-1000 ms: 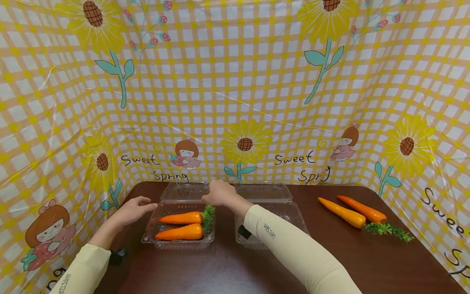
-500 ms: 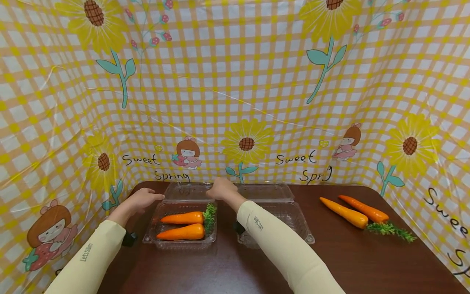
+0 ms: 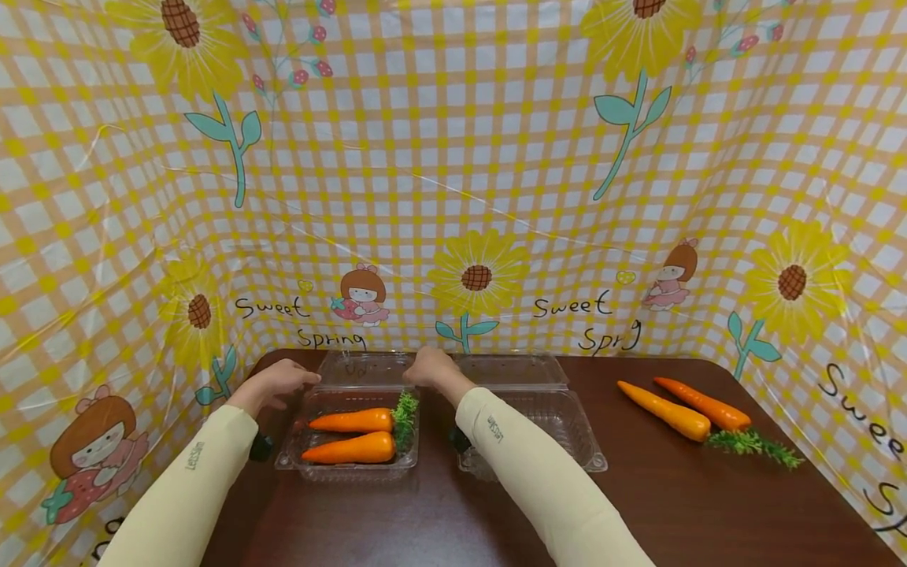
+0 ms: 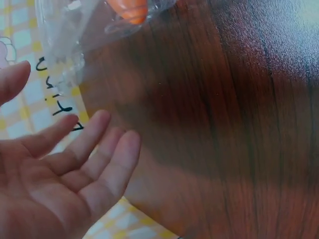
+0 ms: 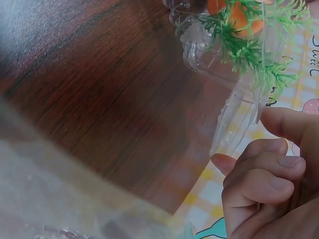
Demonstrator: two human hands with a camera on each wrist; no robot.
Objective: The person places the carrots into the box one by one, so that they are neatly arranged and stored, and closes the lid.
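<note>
Two orange carrots with green tops, an upper carrot point(image 3: 350, 420) and a lower carrot point(image 3: 349, 447), lie inside a clear plastic clamshell box point(image 3: 357, 472). Its lid point(image 3: 364, 368) is folded back behind it. My right hand point(image 3: 432, 368) is at the lid's right edge; in the right wrist view, thumb point(image 5: 279, 121) and index fingertip pinch that edge, the other fingers curled. At the lid's left end is my left hand point(image 3: 283, 379), its fingers point(image 4: 89, 142) loosely extended with nothing between them and the thumb.
A second clear clamshell box point(image 3: 567, 433) stands to the right, its lid point(image 3: 513, 372) folded back and its front partly hidden by my right sleeve. Two more carrots point(image 3: 666, 409) with green tops lie on the dark wood table point(image 3: 673, 496). Checked cloth point(image 3: 496, 181) hangs around the table.
My left hand has moved right and farther back, up to the left end of the lid. The right hand has shifted slightly, staying at the lid's right edge.
</note>
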